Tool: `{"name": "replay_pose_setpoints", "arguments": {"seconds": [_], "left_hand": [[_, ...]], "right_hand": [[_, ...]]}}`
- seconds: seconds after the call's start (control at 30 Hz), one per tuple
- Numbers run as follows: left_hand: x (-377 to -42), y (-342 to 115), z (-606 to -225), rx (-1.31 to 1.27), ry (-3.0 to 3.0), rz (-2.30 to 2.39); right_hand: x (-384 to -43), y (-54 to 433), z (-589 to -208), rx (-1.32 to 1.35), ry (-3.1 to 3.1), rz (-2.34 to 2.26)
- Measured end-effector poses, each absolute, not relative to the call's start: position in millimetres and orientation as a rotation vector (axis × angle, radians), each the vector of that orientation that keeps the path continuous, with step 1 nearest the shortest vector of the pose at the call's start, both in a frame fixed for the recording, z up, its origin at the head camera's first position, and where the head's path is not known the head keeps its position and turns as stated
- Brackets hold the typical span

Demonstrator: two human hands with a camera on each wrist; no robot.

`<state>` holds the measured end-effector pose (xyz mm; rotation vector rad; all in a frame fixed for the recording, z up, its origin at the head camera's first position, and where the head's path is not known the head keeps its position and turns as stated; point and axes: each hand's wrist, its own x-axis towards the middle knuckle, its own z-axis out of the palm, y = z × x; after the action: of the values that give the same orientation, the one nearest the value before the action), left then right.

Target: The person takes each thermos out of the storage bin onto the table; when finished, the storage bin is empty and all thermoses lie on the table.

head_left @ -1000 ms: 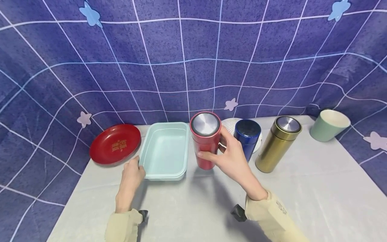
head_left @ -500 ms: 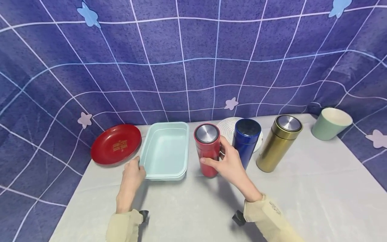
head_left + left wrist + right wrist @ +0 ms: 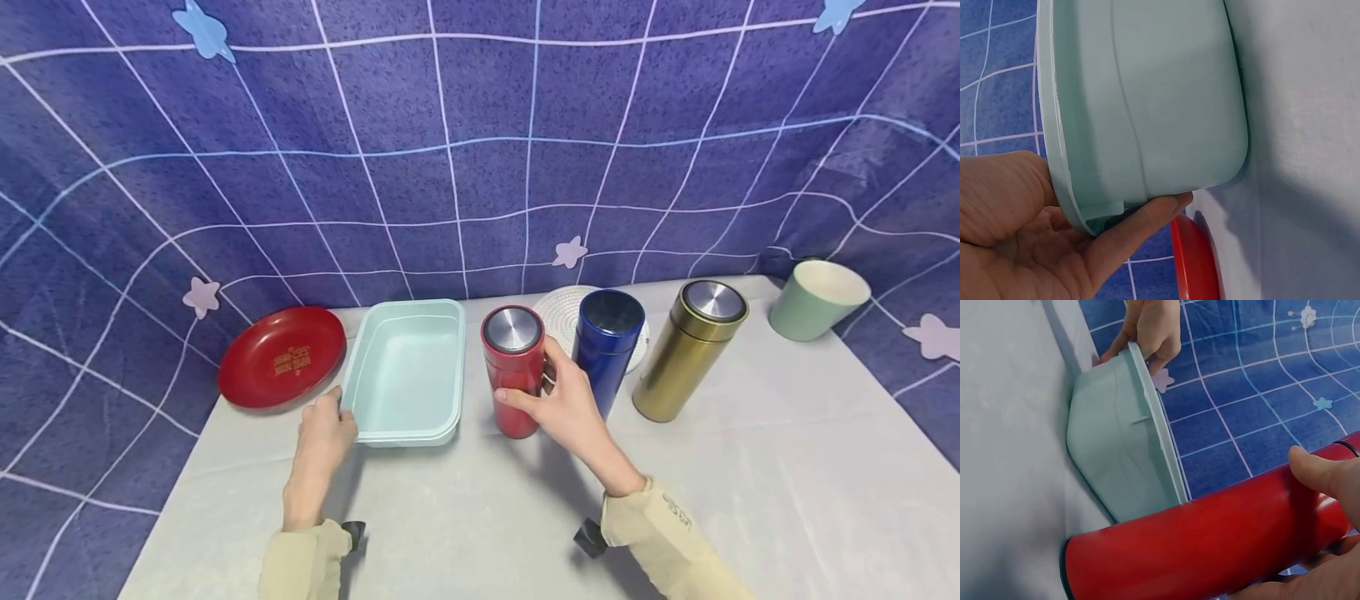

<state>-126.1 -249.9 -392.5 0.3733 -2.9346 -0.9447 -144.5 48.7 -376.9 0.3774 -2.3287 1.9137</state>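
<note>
A red thermos (image 3: 514, 375) with a silver lid stands upright near the middle of the table. My right hand (image 3: 564, 408) grips its side, thumb in front and fingers behind; the right wrist view shows the thermos (image 3: 1210, 544) with its base at the tabletop. To the left sits a pale mint plastic tub (image 3: 408, 371). My left hand (image 3: 322, 433) holds the tub's left rim, its thumb over the edge and fingers under it, as the left wrist view shows on the tub (image 3: 1160, 94). Just right of my right hand stands a blue thermos (image 3: 609, 350).
A red plate (image 3: 281, 358) lies left of the tub. Behind the blue thermos is a white woven mat (image 3: 558, 312). A gold thermos (image 3: 686, 354) and a green cup (image 3: 817, 300) stand to the right. A blue gridded cloth (image 3: 480, 183) hangs behind the table.
My right hand has lowered the red thermos and brought it slightly right and nearer, down to the tabletop. The left hand keeps its hold on the tub. The head view has shifted a little.
</note>
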Motion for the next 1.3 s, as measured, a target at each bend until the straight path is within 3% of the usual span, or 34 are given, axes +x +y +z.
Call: {"name": "replay_pose_setpoints", "arguments": {"seconds": [0.67, 1.3], "left_hand": [[-121.3, -252.0, -389.4, 0.349, -2.931, -0.950], [-125.9, -254.8, -391.3, 0.287, -3.001, -0.932]], "right_hand": [[-144.3, 52.2, -375.4, 0.462, -2.406, 1.813], [-110.8, 81.2, -371.5, 0.479, -2.741, 1.695]]}}
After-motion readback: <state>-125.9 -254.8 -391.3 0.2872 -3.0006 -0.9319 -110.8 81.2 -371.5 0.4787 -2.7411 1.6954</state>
